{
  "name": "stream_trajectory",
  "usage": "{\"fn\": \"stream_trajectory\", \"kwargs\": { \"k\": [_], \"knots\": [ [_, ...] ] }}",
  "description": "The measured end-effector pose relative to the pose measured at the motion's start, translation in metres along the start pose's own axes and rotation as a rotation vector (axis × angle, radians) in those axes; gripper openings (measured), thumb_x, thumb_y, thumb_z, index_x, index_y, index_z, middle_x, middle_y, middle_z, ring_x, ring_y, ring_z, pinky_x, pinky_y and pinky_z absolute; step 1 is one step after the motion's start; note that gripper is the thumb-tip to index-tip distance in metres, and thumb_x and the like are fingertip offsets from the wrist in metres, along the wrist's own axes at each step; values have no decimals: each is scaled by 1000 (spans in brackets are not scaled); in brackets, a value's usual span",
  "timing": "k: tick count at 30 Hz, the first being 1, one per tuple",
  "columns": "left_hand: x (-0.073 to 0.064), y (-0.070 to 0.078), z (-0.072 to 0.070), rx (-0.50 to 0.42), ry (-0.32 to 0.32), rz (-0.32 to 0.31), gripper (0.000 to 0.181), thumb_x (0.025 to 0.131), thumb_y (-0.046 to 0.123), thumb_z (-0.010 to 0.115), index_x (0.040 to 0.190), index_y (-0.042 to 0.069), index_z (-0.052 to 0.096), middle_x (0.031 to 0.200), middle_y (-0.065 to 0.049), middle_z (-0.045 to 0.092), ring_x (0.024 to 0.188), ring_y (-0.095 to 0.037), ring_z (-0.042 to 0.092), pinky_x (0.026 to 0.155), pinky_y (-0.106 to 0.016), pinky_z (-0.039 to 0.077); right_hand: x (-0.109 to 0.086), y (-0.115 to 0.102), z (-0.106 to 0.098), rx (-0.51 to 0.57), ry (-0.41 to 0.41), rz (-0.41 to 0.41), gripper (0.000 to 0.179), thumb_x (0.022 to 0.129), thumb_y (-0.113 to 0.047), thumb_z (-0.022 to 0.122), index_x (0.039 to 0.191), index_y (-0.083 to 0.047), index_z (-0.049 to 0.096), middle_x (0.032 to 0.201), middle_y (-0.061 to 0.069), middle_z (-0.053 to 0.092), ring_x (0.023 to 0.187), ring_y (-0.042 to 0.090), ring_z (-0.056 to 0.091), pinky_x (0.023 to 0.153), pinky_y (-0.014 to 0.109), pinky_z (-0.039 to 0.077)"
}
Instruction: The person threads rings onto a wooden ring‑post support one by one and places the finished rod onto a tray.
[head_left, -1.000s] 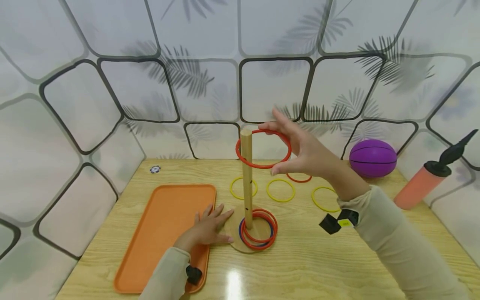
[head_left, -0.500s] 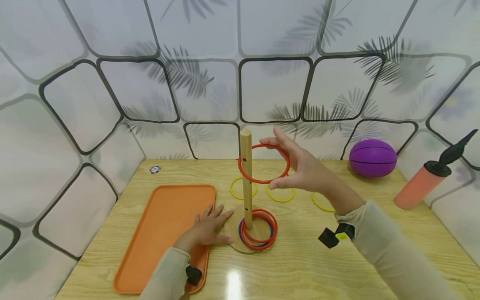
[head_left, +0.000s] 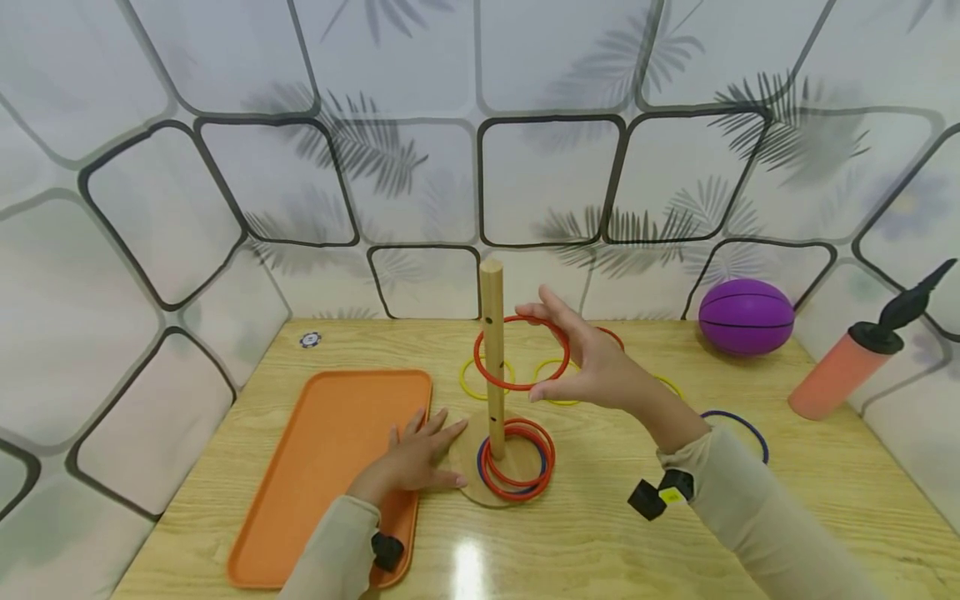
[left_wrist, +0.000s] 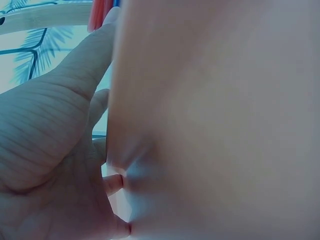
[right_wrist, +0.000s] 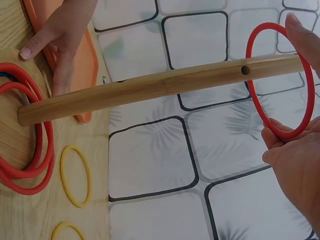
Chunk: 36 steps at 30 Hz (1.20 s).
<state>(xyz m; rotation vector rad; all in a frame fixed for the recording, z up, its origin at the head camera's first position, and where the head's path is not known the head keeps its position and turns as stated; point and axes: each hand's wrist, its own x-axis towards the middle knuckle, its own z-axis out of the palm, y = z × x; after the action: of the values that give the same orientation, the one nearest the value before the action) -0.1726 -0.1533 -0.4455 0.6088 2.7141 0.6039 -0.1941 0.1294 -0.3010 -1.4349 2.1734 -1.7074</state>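
Observation:
My right hand (head_left: 592,362) pinches a red ring (head_left: 517,389) between thumb and fingers. The ring encircles the upright wooden post (head_left: 495,408), held partway down it. On the round wooden base (head_left: 463,446), more red rings (head_left: 550,471) and a blue ring (head_left: 480,462) lie around the post's foot. My left hand (head_left: 412,461) lies with fingers spread, its fingertips and thumb at the base's left edge. In the left wrist view a large blurred surface hides much of that hand (left_wrist: 50,130). The right wrist view shows the post passing through the held ring (right_wrist: 260,112).
An orange tray (head_left: 330,467) lies under and left of my left hand. Behind the post are yellow rings (head_left: 463,379) and another red ring (head_left: 617,336). A blue ring (head_left: 761,442) is beside my right sleeve. Farther right stand a purple ball (head_left: 746,315) and a pink pump (head_left: 843,375).
My right hand has lowered the red ring along the post, from near its top to about mid-height. The left hand has stayed put.

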Motion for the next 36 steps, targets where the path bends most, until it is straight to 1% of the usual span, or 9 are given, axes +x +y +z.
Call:
{"fn": "stream_trajectory", "kwargs": {
  "k": [3, 8, 15, 19, 23, 25, 29, 32, 36],
  "knots": [
    [-1, 0, 1, 5, -3, -1, 83, 79, 54, 69, 149, 25, 34, 155, -16, 20, 140, -47, 5, 98, -75, 1, -5, 8, 6, 9, 3, 18, 109, 77, -15, 78, 151, -1, -1, 145, 31, 29, 136, 29, 26, 108, 19, 23],
    [-1, -2, 4, 3, -3, 1, 84, 79, 54, 69, 149, 25, 34, 155, -15, 21, 140, -47, 5, 98, -75, 1, -17, 19, 16, 55, 22, 130, 110, 77, -17, 79, 152, -4, -1, 148, 24, 28, 137, 31, 23, 108, 16, 21],
    [1, -4, 5, 2, -2, -3, 84, 78, 55, 69, 149, 26, 34, 155, -15, 20, 141, -46, 3, 99, -74, 1, -33, 35, 30, 65, 37, 142, 110, 77, -17, 79, 152, -4, 0, 146, 25, 31, 135, 33, 27, 107, 16, 23],
    [1, -4, 5, 3, -5, -1, 84, 78, 55, 69, 149, 26, 34, 155, -15, 20, 141, -46, 3, 99, -74, 1, -42, 43, 38, 84, 33, 214, 108, 78, -16, 78, 152, -4, 0, 149, 20, 29, 138, 32, 23, 106, 13, 22],
    [0, -4, 5, 9, 0, 0, 84, 78, 56, 69, 149, 25, 33, 155, -15, 20, 140, -46, 4, 99, -74, 2, -50, 52, 46, 80, 27, 255, 106, 79, -12, 77, 152, -3, 0, 150, 17, 29, 138, 34, 22, 106, 13, 21],
    [0, -4, 4, 8, 4, -2, 84, 78, 55, 69, 149, 25, 34, 155, -15, 20, 140, -46, 5, 98, -75, 2, -54, 57, 50, 77, 31, 273, 106, 79, -12, 77, 152, -3, 1, 149, 16, 30, 138, 33, 22, 108, 18, 21],
    [1, -4, 4, 6, 8, -7, 84, 78, 55, 69, 148, 26, 34, 155, -15, 20, 140, -46, 4, 99, -74, 1, -61, 64, 57, 69, 44, 316, 106, 79, -16, 78, 152, -5, 2, 149, 10, 32, 139, 30, 22, 111, 37, 18],
    [2, -4, 4, 5, 10, -8, 84, 78, 55, 69, 148, 26, 34, 155, -15, 20, 140, -46, 4, 99, -74, 0, -67, 70, 61, 53, 54, 355, 107, 78, -17, 79, 152, -6, 3, 149, 8, 33, 140, 27, 22, 111, 44, 18],
    [2, -4, 4, 6, 7, -4, 83, 79, 55, 69, 149, 26, 33, 156, -14, 19, 141, -46, 3, 99, -74, -1, -75, 77, 66, 22, 59, 401, 107, 77, -19, 80, 152, -3, 5, 149, 12, 33, 140, 28, 23, 109, 51, 19]
  ]
}}
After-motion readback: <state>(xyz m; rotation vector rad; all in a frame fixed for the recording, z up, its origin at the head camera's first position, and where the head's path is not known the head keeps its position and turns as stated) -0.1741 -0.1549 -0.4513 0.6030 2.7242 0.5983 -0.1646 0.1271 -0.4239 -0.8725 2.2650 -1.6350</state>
